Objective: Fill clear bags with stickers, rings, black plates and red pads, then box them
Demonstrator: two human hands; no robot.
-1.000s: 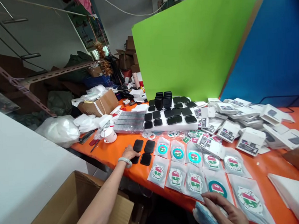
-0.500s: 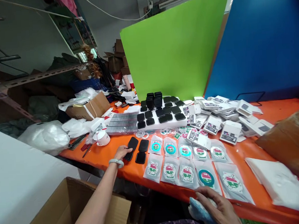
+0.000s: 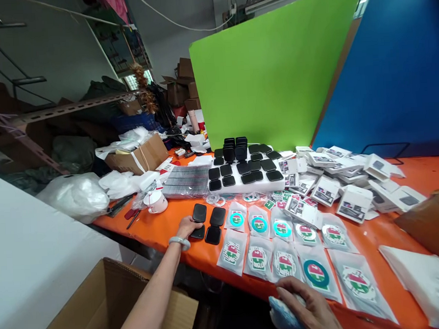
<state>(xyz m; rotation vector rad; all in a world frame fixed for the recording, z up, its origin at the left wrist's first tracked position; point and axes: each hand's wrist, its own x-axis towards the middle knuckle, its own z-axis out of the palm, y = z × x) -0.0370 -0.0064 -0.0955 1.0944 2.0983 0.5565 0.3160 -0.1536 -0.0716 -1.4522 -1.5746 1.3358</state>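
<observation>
My left hand (image 3: pixel 187 227), with a pale bangle at its wrist, has its fingers closed at the middle of a black folding pad (image 3: pixel 199 212) made of two rounded squares. The pad lies on the orange table, beside a second black pair (image 3: pixel 217 216). In my right hand (image 3: pixel 303 300), low at the front edge, is a bunched light-blue and white cloth (image 3: pixel 284 314). Frosted bags (image 3: pixel 233 252) with round red, green and white stickers lie in two rows between my hands. Behind them, several black pads (image 3: pixel 243 168) rest on a white foam block (image 3: pixel 239 187).
White printed boxes (image 3: pixel 326 191) are heaped at the right, near a brown wrapped bundle (image 3: pixel 433 217). A lidded white mug (image 3: pixel 155 202) and a wrapped grey stack (image 3: pixel 187 181) stand left of the foam. An open carton (image 3: pixel 83 309) sits below left. A green panel (image 3: pixel 270 78) rises behind.
The black pad in my left hand has shifted and now lies more squarely beside the other pair. The view has turned slightly left. My right hand still holds the cloth.
</observation>
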